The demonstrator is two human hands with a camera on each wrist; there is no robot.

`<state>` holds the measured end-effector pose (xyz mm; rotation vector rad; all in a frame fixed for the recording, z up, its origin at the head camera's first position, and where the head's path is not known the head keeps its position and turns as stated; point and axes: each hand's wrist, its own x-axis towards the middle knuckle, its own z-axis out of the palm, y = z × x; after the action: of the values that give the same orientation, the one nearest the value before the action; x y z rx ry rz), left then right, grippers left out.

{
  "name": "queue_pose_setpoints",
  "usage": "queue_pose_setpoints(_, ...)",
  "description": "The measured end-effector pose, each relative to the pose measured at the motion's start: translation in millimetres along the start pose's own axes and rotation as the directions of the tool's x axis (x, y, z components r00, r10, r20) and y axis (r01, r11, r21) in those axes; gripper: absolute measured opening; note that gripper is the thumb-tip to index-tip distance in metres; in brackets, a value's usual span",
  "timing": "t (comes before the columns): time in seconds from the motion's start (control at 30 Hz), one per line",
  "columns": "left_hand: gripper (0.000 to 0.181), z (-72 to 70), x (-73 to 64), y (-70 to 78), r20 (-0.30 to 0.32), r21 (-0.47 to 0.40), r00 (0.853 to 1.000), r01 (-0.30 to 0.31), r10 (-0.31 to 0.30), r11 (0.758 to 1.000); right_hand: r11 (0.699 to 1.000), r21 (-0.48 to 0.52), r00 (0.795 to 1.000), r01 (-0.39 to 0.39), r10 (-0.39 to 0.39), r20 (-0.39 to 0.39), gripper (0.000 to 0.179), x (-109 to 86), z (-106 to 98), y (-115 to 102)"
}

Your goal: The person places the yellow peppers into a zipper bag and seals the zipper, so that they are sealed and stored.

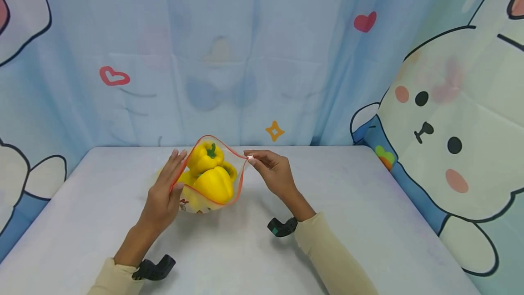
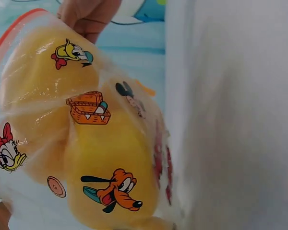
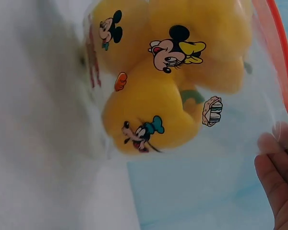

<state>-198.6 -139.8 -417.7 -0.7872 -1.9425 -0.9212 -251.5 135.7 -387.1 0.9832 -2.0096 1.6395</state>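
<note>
A clear zip bag (image 1: 238, 190) with a red-orange rim and cartoon prints stands gaping on the table. Inside are several yellow bell peppers (image 1: 214, 185), one with its green stem upward. My left hand (image 1: 163, 195) rests along the bag's left end, fingers straight against the plastic and thumb near the rim. At the right corner, my right hand (image 1: 272, 170) pinches the white slider (image 1: 250, 157) between thumb and finger. The left wrist view shows the bag's printed side (image 2: 110, 143), with the right hand (image 2: 91, 17) partly behind its top.
A white table (image 1: 368, 222) lies under the bag and both forearms. Behind it hangs a light blue curtain (image 1: 286, 58) with cartoon prints. Black wrist cameras (image 1: 157, 267) are strapped to both wrists.
</note>
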Motion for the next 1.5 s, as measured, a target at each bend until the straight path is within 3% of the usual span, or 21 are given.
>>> queue_pose_setpoints(0.23,0.059,0.1,18.2,9.9,-0.109,-0.075,0.993,0.045,-0.053,0.996,0.997,0.067,0.999,0.032,-0.03,-0.039,0.017,2.8,-9.4,-6.5)
queue_pose_setpoints(0.33,0.058,-0.6,23.6,14.3,-0.12,-0.114,0.985,0.109,-0.123,0.987,0.995,0.087,0.996,0.055,-0.049,-0.069,0.015,3.8,-14.5,-5.0)
queue_pose_setpoints(0.53,0.039,-1.0,31.9,23.5,-0.101,-0.21,0.947,0.279,-0.304,0.937,0.999,-0.021,0.987,0.031,-0.034,-0.156,0.015,6.0,-18.7,-30.8)
queue_pose_setpoints(0.7,0.041,-2.1,38.3,31.1,-0.116,-0.233,0.923,0.334,-0.367,0.913,0.999,-0.024,0.984,0.041,-0.044,-0.174,0.018,5.6,-26.7,-22.5)
queue_pose_setpoints(0.83,0.046,-5.5,43.9,36.5,-0.133,-0.233,0.905,0.367,-0.403,0.901,0.999,-0.009,0.984,0.041,-0.042,-0.172,0.015,5.9,-32.1,-30.2)
queue_pose_setpoints(0.93,0.042,-6.9,46.2,38.3,-0.104,-0.258,0.888,0.41,-0.447,0.875,1.0,0.007,0.987,-0.006,0.007,-0.159,0.013,5.7,-33.2,-35.7)
queue_pose_setpoints(1.1,0.031,-3.3,45.6,32.7,0.021,-0.356,0.841,0.512,-0.541,0.782,0.996,0.015,0.989,-0.084,0.085,-0.121,0.014,6.3,-29.4,-36.8)
queue_pose_setpoints(1.2,0.029,0.3,42.6,28.6,0.104,-0.399,0.828,0.542,-0.55,0.74,0.995,0.015,0.989,-0.099,0.1,-0.11,0.015,6.5,-26.7,-35.6)
queue_pose_setpoints(1.3,0.03,3.2,39.2,27.7,0.194,-0.396,0.823,0.564,-0.534,0.725,0.995,0.026,0.987,-0.101,0.103,-0.124,0.014,6.3,-25.8,-36.0)
queue_pose_setpoints(1.37,0.031,4.7,38.2,28.8,0.223,-0.358,0.819,0.574,-0.529,0.737,0.995,0.033,0.987,-0.093,0.096,-0.132,0.014,6.3,-26.6,-36.1)
queue_pose_setpoints(1.43,0.03,5.0,38.8,29.6,0.222,-0.343,0.822,0.569,-0.524,0.748,0.996,0.041,0.987,-0.08,0.085,-0.133,0.014,6.5,-28.3,-36.4)
queue_pose_setpoints(1.5,0.028,3.2,40.8,30.9,0.176,-0.334,0.829,0.558,-0.531,0.76,0.996,0.047,0.988,-0.075,0.081,-0.131,0.015,6.8,-31.0,-35.7)
